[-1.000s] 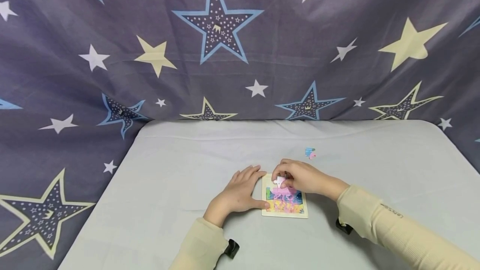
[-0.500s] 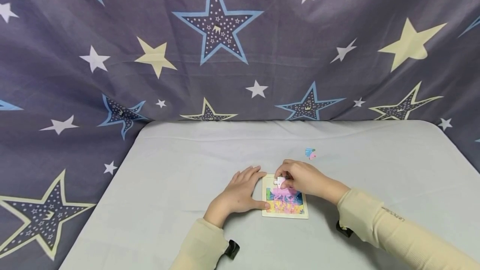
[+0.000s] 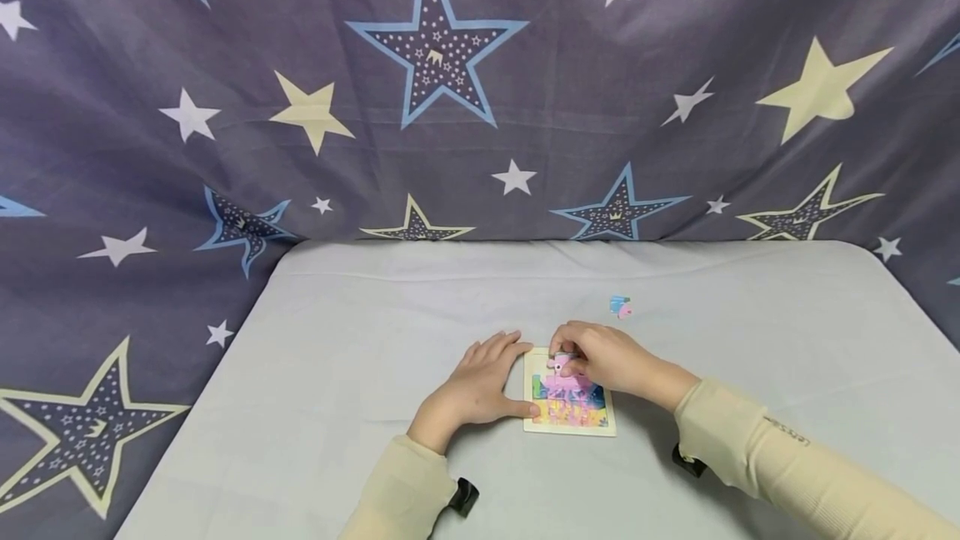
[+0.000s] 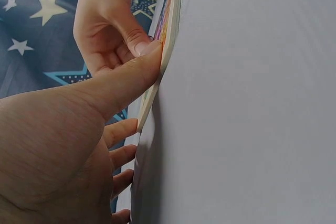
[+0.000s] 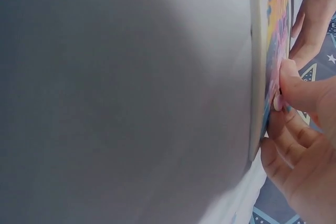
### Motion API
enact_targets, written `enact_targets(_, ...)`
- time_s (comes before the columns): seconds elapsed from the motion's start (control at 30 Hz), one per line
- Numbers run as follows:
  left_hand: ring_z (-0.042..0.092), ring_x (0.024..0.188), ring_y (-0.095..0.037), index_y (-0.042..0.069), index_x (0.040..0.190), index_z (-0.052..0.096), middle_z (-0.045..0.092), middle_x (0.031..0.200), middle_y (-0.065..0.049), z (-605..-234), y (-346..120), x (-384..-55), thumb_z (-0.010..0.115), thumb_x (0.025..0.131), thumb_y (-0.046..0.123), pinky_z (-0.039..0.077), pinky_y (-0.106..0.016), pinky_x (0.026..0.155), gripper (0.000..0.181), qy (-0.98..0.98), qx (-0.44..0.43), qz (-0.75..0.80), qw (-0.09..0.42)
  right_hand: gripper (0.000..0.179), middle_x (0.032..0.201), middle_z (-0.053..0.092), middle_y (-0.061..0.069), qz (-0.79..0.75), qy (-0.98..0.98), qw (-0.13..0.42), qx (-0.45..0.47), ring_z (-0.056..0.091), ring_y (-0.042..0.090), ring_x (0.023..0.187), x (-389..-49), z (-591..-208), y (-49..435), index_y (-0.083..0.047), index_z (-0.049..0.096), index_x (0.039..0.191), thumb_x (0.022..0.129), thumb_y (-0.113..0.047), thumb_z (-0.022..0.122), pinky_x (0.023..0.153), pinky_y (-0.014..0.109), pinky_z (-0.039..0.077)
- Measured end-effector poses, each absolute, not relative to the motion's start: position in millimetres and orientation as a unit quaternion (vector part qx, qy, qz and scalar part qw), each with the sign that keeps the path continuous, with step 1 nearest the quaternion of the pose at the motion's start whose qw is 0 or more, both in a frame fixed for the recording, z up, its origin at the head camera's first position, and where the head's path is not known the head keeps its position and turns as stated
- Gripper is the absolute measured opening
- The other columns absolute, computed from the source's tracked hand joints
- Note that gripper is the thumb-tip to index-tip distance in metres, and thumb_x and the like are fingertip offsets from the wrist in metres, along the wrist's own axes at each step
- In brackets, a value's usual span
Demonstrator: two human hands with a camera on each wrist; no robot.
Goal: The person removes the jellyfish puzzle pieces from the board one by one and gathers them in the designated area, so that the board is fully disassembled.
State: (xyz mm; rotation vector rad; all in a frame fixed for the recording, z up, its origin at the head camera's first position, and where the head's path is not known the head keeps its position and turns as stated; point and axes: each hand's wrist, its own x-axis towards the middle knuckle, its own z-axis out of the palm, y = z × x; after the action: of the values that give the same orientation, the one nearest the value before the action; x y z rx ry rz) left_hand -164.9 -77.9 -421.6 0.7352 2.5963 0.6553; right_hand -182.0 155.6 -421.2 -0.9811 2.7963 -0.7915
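A small jigsaw puzzle board (image 3: 570, 432) with a pale rim lies on the grey cloth in the head view, its lower part filled with a pink, blue and yellow picture. My right hand (image 3: 603, 352) pinches a pink puzzle piece (image 3: 558, 364) with an eye printed on it over the board's upper part. In the right wrist view the piece (image 5: 278, 101) sits between thumb and fingers, close to the board's surface. My left hand (image 3: 480, 386) lies spread along the left side, thumb on the lower left rim and index fingertip at the upper left corner.
One loose blue and pink puzzle piece (image 3: 620, 307) lies on the cloth beyond the board. The grey-covered table (image 3: 360, 315) runs back to a dark curtain (image 3: 480, 132) printed with stars. Each wrist carries a black strap device (image 3: 463, 497).
The piece in my right hand has tilted: its face looked white with glare before and now shows pink with the eye. The left hand and board have stayed in place.
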Motion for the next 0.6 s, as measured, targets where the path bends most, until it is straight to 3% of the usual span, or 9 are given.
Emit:
enact_targets(0.4,0.016,0.149,-0.03,0.012,0.151,0.038,0.024,0.161,-0.01,-422.8,-78.1,-166.5,0.076,0.083,0.048,0.01,-0.053,0.12,0.085,0.919,0.264,0.232,0.178,0.02,0.082,0.061,-0.01,-0.27,0.906,0.052,-0.321,0.053,0.006,0.072,-182.2,-422.5,157.9,-0.017,0.064,0.1,0.086,-0.008,0.075,0.067,0.026,0.049)
enact_targets(0.6,0.016,0.15,-0.029,0.013,0.151,0.038,0.024,0.162,-0.008,-421.9,-78.2,-166.2,0.076,0.083,0.05,0.01,-0.052,0.121,0.086,0.921,0.262,0.228,0.178,0.017,0.082,0.063,-0.008,-0.285,0.9,0.068,-0.324,0.05,0.003,0.066,-183.3,-421.1,158.6,-0.016,0.064,0.1,0.089,-0.006,0.072,0.063,0.023,0.047)
